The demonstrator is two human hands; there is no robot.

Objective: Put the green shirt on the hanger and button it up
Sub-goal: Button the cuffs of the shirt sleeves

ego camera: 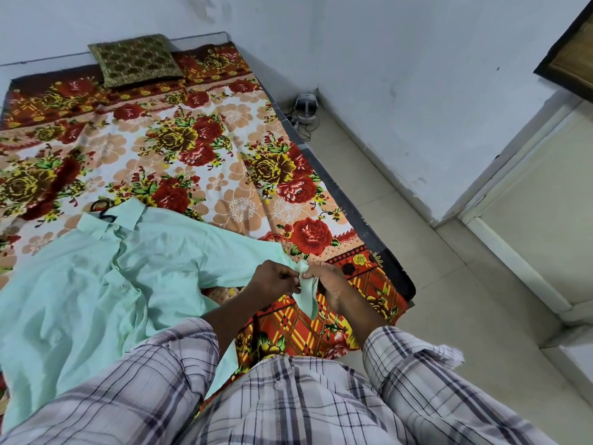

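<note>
A pale green shirt (96, 284) lies spread front-up on the flowered bed sheet, collar toward the pillow. The dark hook of a hanger (102, 209) pokes out at the collar; the rest of the hanger is hidden inside the shirt. One sleeve stretches right to the bed's near corner. My left hand (272, 279) and my right hand (330, 282) both pinch the cuff end of that sleeve (305, 290), fingertips close together. The cuff hangs down between them. Whether the front placket is fastened I cannot tell.
The bed (362, 220) with its red flowered sheet fills the left. A green patterned pillow (136, 59) lies at its head. A white headset with cables (306, 107) sits on the tiled floor by the wall. A door frame (513, 252) stands right.
</note>
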